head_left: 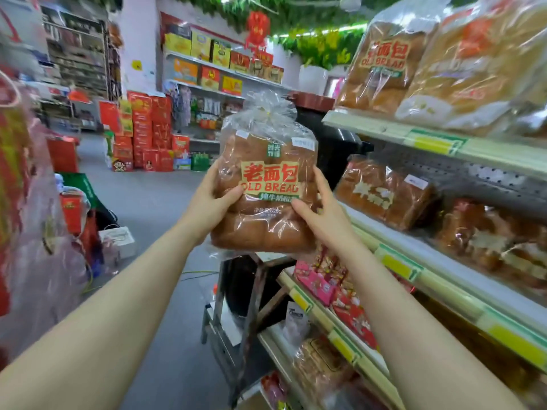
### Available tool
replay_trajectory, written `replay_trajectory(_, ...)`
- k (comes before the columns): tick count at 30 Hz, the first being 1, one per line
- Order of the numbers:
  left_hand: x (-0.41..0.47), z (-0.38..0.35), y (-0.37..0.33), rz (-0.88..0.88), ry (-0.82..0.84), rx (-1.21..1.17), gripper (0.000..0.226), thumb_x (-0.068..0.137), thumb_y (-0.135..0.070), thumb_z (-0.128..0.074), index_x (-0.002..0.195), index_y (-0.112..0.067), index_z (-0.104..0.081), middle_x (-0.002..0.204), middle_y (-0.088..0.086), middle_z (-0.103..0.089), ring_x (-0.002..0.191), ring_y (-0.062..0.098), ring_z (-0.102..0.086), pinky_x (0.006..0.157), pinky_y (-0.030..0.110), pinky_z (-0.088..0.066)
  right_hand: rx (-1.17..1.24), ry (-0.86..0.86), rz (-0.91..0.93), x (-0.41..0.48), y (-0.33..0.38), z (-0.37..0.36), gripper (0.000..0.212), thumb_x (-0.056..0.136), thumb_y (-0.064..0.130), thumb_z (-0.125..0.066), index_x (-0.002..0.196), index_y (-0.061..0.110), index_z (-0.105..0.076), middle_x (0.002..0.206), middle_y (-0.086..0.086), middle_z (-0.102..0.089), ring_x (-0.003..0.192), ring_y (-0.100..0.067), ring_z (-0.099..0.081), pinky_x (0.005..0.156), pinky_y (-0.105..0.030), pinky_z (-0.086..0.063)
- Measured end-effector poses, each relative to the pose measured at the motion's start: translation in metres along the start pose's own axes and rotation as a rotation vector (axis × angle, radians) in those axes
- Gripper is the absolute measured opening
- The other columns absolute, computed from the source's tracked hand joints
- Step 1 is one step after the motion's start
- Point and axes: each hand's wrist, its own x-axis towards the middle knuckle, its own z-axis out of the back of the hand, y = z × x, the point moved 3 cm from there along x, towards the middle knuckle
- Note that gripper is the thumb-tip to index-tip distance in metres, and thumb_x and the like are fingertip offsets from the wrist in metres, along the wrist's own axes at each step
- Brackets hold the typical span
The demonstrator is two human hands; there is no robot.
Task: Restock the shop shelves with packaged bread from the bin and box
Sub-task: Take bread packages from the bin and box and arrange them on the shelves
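Note:
A large brown loaf in a clear bag labelled "OLD BREAD" is held upright in the air in front of me, its tied top pointing up. My left hand grips its left side with the thumb across the front. On the loaf's right side my right hand holds it, thumb on the front and fingers behind. The shelves stand just to the right. On the top shelf sit matching bagged loaves, and the shelf below holds another wrapped loaf.
Lower shelves on the right carry pink and red packets and more wrapped bread. A metal stool or stand stands under the loaf in the aisle. Red gift boxes are stacked across the grey floor. Wrapped goods crowd the left edge.

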Motion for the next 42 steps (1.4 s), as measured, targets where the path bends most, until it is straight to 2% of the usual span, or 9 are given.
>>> replay_trajectory(3,0.014,-0.005,-0.03,-0.039,0.002,0.029,0.066,0.093,-0.018,-0.064,0.147,-0.039,-0.031,0.136,-0.008,-0.054,0.119,0.005,-0.055,0.103,0.028,-0.046,-0.038,-0.056,0.038,0.008,0.02,0.026,0.078,0.089,0.057,-0.058,0.149,0.055,-0.008,0.147,0.021,-0.043,0.129,-0.014,-0.05,0.105,-0.04,-0.043)
replay_trajectory(10,0.052,-0.028,-0.093,-0.088,0.069,0.004,0.072,0.093,-0.026,-0.065,0.151,-0.039,-0.023,0.149,-0.001,-0.043,0.131,0.014,-0.046,0.111,0.041,-0.039,-0.123,-0.166,0.075,0.021,0.063,0.091,0.079,0.091,0.057,-0.056,0.15,0.056,-0.003,0.154,0.014,-0.038,0.134,-0.021,-0.045,0.109,-0.047,-0.04)
replay_trajectory(17,0.085,-0.075,-0.151,-0.22,0.187,-0.137,0.045,0.094,-0.015,-0.062,0.127,-0.041,-0.046,0.118,-0.007,-0.068,0.107,0.01,-0.066,0.098,0.039,-0.051,-0.258,-0.302,0.162,0.025,0.101,0.17,0.079,0.094,0.05,-0.057,0.154,0.045,-0.007,0.156,0.014,-0.033,0.122,-0.007,-0.048,0.097,-0.029,-0.04)
replay_trajectory(24,0.108,-0.139,-0.197,-0.311,0.313,-0.179,0.063,0.089,-0.025,-0.068,0.144,-0.032,-0.038,0.135,-0.001,-0.059,0.114,0.011,-0.062,0.095,0.028,-0.05,-0.354,-0.468,0.12,0.004,0.117,0.243,0.077,0.093,0.049,-0.059,0.154,0.045,-0.011,0.15,0.014,-0.043,0.12,-0.009,-0.049,0.105,-0.032,-0.037)
replay_trajectory(28,0.107,-0.184,-0.22,-0.314,0.35,-0.245,0.042,0.092,-0.02,-0.066,0.125,-0.04,-0.047,0.107,-0.009,-0.068,0.088,0.006,-0.065,0.074,0.015,-0.052,-0.414,-0.536,0.097,-0.014,0.118,0.281,0.077,0.091,0.051,-0.059,0.152,0.051,-0.011,0.147,0.013,-0.046,0.121,-0.019,-0.056,0.105,-0.04,-0.042)
replay_trajectory(32,0.099,-0.23,-0.238,-0.361,0.414,-0.316,0.064,0.088,-0.028,-0.07,0.143,-0.035,-0.038,0.132,-0.016,-0.054,0.106,0.004,-0.061,0.096,0.025,-0.05,-0.44,-0.609,0.056,-0.038,0.116,0.319,0.077,0.09,0.051,-0.061,0.149,0.056,-0.012,0.13,0.023,-0.054,0.106,-0.012,-0.062,0.1,-0.037,-0.047)
replay_trajectory(36,0.089,-0.275,-0.251,-0.368,0.525,-0.363,0.057,0.085,-0.032,-0.072,0.131,-0.046,-0.043,0.133,-0.001,-0.059,0.115,0.016,-0.061,0.104,0.042,-0.047,-0.479,-0.677,0.0,-0.066,0.113,0.354,0.075,0.092,0.049,-0.06,0.151,0.053,-0.013,0.145,0.022,-0.044,0.115,-0.006,-0.053,0.096,-0.028,-0.04)
replay_trajectory(39,0.083,-0.307,-0.261,-0.402,0.545,-0.371,0.065,0.088,-0.029,-0.069,0.143,-0.041,-0.036,0.126,-0.008,-0.061,0.113,0.011,-0.062,0.103,0.036,-0.047,-0.516,-0.738,-0.031,-0.084,0.106,0.377,0.075,0.092,0.049,-0.06,0.15,0.054,-0.012,0.15,0.016,-0.042,0.126,-0.014,-0.05,0.1,-0.032,-0.04)
replay_trajectory(42,0.077,-0.333,-0.27,-0.436,0.584,-0.393,0.064,0.093,-0.021,-0.064,0.148,-0.031,-0.034,0.123,-0.008,-0.063,0.104,0.004,-0.064,0.088,0.022,-0.052,-0.534,-0.793,-0.045,-0.096,0.1,0.393,0.076,0.091,0.049,-0.061,0.149,0.055,-0.013,0.147,0.016,-0.046,0.125,-0.014,-0.053,0.105,-0.037,-0.043)
